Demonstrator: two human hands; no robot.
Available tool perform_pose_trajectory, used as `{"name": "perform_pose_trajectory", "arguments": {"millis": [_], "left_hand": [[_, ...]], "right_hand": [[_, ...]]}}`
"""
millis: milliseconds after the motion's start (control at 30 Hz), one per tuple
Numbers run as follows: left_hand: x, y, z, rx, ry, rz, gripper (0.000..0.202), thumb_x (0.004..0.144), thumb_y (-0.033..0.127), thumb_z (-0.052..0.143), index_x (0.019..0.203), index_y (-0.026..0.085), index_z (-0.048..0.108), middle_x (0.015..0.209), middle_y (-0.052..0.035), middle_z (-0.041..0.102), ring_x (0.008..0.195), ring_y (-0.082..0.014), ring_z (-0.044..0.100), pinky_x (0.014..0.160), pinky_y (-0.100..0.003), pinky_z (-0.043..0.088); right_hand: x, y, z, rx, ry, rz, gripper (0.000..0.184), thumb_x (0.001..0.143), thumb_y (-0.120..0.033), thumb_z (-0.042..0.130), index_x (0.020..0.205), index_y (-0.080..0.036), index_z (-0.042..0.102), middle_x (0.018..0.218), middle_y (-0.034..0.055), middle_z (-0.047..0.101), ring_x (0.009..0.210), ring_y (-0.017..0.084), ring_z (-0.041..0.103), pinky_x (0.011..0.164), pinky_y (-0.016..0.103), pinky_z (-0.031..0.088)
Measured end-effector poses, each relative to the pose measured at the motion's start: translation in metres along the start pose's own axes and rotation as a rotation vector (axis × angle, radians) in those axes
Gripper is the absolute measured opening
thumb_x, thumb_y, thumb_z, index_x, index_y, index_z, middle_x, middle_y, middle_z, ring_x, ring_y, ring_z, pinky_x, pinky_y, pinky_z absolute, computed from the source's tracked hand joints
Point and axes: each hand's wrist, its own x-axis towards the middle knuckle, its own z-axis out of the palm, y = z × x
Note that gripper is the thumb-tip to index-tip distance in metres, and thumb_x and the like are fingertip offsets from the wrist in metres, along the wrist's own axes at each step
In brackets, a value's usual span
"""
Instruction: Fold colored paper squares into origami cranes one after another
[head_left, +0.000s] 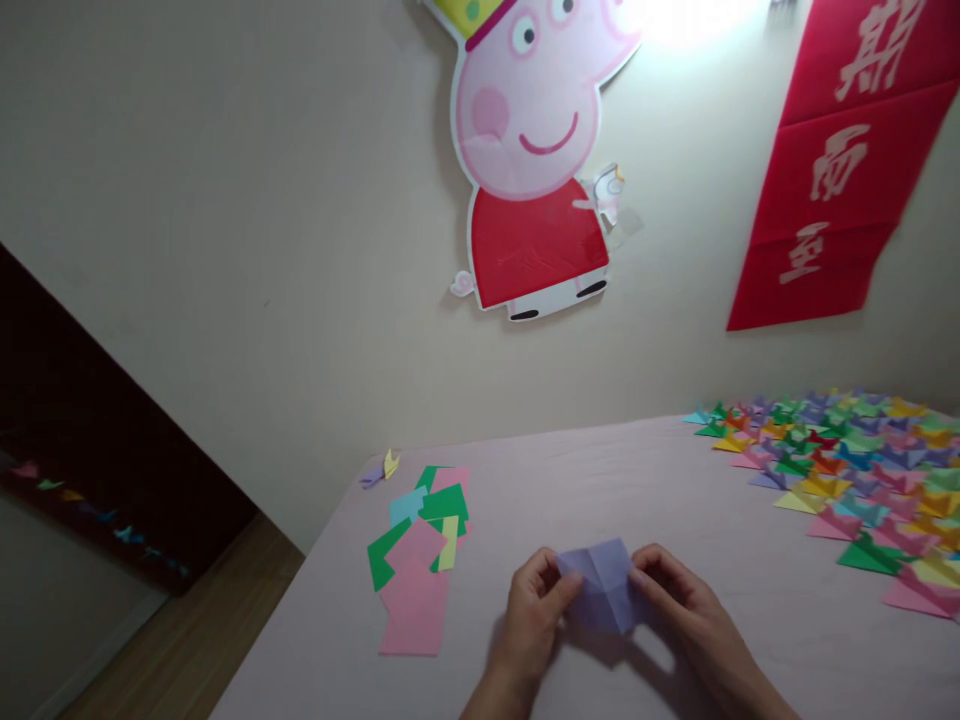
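A creased purple sheet of origami paper [602,590] is held up just above the table, its fold lines crossing near the middle. My left hand [531,612] pinches its left edge, thumb in front and fingers behind. At the right edge, my right hand [686,605] grips the sheet between thumb and curled fingers. The paper's shadow falls on the pale pink tablecloth [555,480] below it.
Loose paper sheets in pink [416,610], green [446,502], blue and yellow overlap at the left. Two small folded pieces [381,470] sit at the far left corner. Rows of colourful folded paper figures [862,480] cover the right side. The wall [337,250] rises behind the table.
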Motion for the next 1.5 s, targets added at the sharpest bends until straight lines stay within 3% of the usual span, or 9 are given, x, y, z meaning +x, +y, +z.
{"name": "perform_pose_trajectory", "arguments": {"millis": [167,267,367,467,667,900,1167,1367,1500], "left_hand": [[0.011,-0.007,0.008,-0.186,0.064,-0.033,0.042,0.074,0.049,0.077,0.083,0.017,0.051,0.076,-0.0008,0.063,0.067,-0.0128,0.056,0.064,-0.023,0.041],[0.01,-0.009,0.012,-0.206,0.104,-0.02,0.048,0.078,0.047,0.076,0.106,0.02,0.048,0.083,-0.0013,0.066,0.074,-0.0158,0.061,0.067,-0.024,0.044],[0.007,-0.012,0.015,-0.192,0.036,0.045,0.077,0.076,0.039,0.079,0.134,0.021,0.033,0.101,-0.0068,0.068,0.095,-0.0214,0.064,0.083,-0.03,0.047],[0.007,-0.018,0.015,-0.195,-0.029,0.069,0.09,0.076,0.033,0.079,0.144,0.022,0.023,0.118,-0.0118,0.065,0.107,-0.0246,0.062,0.095,-0.036,0.044],[0.01,-0.021,0.011,-0.287,-0.053,0.045,0.088,0.072,0.037,0.082,0.142,0.019,0.032,0.122,-0.0147,0.062,0.11,-0.0272,0.061,0.092,-0.036,0.046],[0.008,-0.023,0.01,-0.246,-0.082,0.044,0.106,0.074,0.039,0.082,0.151,0.018,0.012,0.112,-0.0124,0.066,0.096,-0.0221,0.062,0.087,-0.034,0.045],[0.005,-0.023,0.005,-0.155,-0.031,-0.026,0.076,0.082,0.049,0.074,0.141,0.016,0.04,0.086,-0.0024,0.064,0.076,-0.0139,0.058,0.071,-0.024,0.042],[0.007,-0.023,0.003,-0.262,-0.09,-0.074,0.072,0.078,0.045,0.078,0.134,0.015,0.045,0.088,-0.0047,0.067,0.073,-0.0143,0.06,0.068,-0.023,0.043],[0.009,-0.027,0.0,-0.283,-0.113,-0.09,0.07,0.076,0.044,0.08,0.131,0.016,0.047,0.084,-0.0025,0.065,0.068,-0.0128,0.059,0.064,-0.021,0.04]], "right_hand": [[-0.001,0.006,-0.003,0.042,0.024,-0.064,0.045,0.077,-0.052,0.071,0.112,-0.027,0.059,0.081,0.0017,0.067,0.072,0.02,0.063,0.061,0.03,0.052],[0.0,0.012,-0.007,-0.135,0.066,-0.14,0.034,0.079,-0.045,0.07,0.106,-0.025,0.068,0.09,0.004,0.07,0.081,0.021,0.065,0.071,0.031,0.054],[0.001,0.014,-0.008,-0.239,0.066,-0.177,0.027,0.081,-0.044,0.066,0.097,-0.023,0.074,0.094,0.0062,0.072,0.085,0.023,0.066,0.073,0.03,0.054],[0.002,0.015,-0.009,-0.289,0.044,-0.21,0.025,0.084,-0.041,0.063,0.098,-0.024,0.074,0.093,0.0059,0.072,0.086,0.023,0.066,0.074,0.03,0.054],[0.003,0.019,-0.013,-0.387,0.04,-0.294,0.023,0.089,-0.043,0.06,0.093,-0.027,0.075,0.094,0.0069,0.071,0.094,0.026,0.064,0.084,0.038,0.052],[0.003,0.019,-0.013,-0.469,0.031,-0.427,0.019,0.092,-0.04,0.057,0.089,-0.028,0.072,0.088,0.005,0.07,0.089,0.025,0.062,0.081,0.037,0.051],[0.0,0.018,-0.011,-0.525,-0.052,-0.554,0.014,0.093,-0.025,0.054,0.09,-0.028,0.068,0.091,0.004,0.066,0.089,0.022,0.059,0.078,0.033,0.051],[-0.002,0.016,-0.008,-0.516,-0.098,-0.573,0.015,0.092,-0.022,0.057,0.101,-0.03,0.065,0.092,0.0025,0.066,0.09,0.021,0.06,0.079,0.031,0.051],[0.0,0.013,-0.009,-0.576,-0.094,-0.593,0.016,0.092,-0.022,0.056,0.095,-0.031,0.068,0.087,0.0021,0.063,0.086,0.021,0.059,0.075,0.03,0.051]]}}
